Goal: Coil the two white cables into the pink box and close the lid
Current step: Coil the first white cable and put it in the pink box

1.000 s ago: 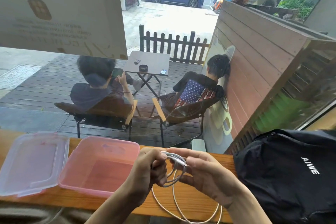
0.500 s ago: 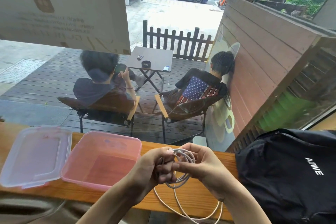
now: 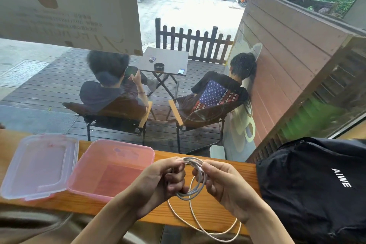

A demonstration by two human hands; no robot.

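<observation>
Both hands, left hand [image 3: 158,182] and right hand [image 3: 223,182], grip white cable [image 3: 195,182] coil; black backpack [image 3: 316,184] just right, pink box [image 3: 111,170] left.

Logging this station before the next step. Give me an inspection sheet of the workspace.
Surface: narrow wooden counter at a window.
Job's things: pink box open and empty; clear lid lying beside it, on its left.
Clutter: black backpack on the right.
Grip: left hand and right hand both hold the coil.
Cables: white cable partly coiled, its tail hanging over the near edge; a second cable cannot be told apart.
Surroundings: two people seated outside on a deck.
</observation>
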